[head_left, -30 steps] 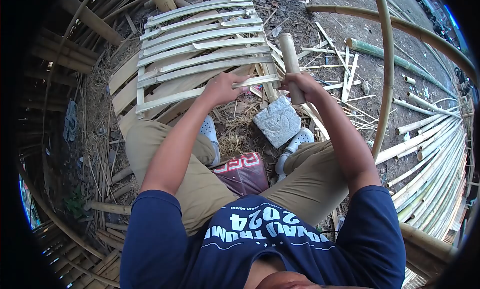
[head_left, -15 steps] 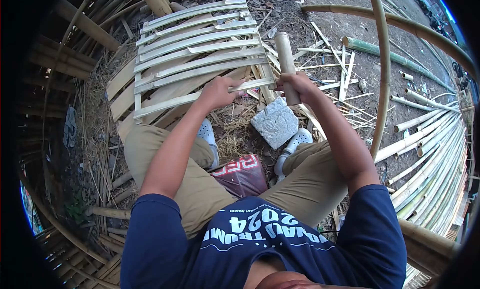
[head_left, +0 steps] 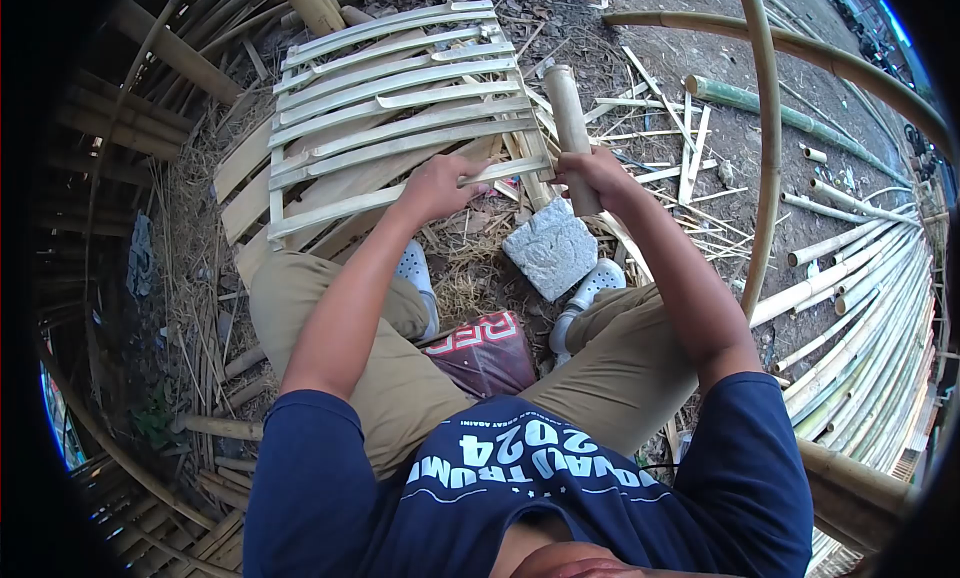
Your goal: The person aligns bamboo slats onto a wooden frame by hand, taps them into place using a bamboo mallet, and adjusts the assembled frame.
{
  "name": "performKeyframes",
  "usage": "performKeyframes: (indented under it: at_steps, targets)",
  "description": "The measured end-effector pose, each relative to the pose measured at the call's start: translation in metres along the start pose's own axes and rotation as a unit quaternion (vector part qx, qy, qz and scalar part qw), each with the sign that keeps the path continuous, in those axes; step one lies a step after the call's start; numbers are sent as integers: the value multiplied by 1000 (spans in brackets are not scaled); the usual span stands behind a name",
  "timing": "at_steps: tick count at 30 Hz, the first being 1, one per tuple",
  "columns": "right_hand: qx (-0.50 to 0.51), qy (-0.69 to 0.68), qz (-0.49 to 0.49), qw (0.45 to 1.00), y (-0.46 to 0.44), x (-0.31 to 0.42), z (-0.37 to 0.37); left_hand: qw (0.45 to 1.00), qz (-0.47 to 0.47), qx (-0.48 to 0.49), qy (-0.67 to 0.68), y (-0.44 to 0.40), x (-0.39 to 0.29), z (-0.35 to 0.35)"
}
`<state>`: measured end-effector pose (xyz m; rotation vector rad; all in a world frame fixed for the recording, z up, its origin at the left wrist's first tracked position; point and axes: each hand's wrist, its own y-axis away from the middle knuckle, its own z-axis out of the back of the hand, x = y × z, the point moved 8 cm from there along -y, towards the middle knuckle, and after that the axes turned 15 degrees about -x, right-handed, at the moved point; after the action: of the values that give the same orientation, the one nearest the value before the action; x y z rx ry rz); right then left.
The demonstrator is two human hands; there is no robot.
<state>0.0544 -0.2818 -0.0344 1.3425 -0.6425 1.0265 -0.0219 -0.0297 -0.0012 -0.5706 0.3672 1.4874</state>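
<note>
A slatted bamboo panel (head_left: 400, 85) lies in front of me, its pale strips running crosswise between two side rails. My left hand (head_left: 445, 186) is closed around the nearest bamboo strip (head_left: 350, 206), close to its right end. My right hand (head_left: 597, 177) grips a thick round bamboo piece (head_left: 568, 106) low down, beside the panel's right rail. That piece stands tilted, its far end pointing away from me. Just below my right hand sits a pale stone block (head_left: 551, 247) on the ground.
Wide bamboo boards (head_left: 243, 218) lie beneath the panel. Split strips (head_left: 697, 148) litter the ground to the right, near a long pile of bamboo poles (head_left: 860, 323). A curved bamboo pole (head_left: 768, 158) rises at my right. A dark red printed object (head_left: 485, 353) is between my legs.
The round bamboo piece has shifted very slightly in my right hand's grip. My left hand and the panel look almost the same.
</note>
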Motion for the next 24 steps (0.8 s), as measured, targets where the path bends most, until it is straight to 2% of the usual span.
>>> performKeyframes:
  at_steps: [8,24]
  targets:
    - [11,7,14,1000,-3,-1,0,1000,26,13,9,1,-9,5]
    - [16,32,40,999,7,4,0,999,5,15,42,1,-13,6]
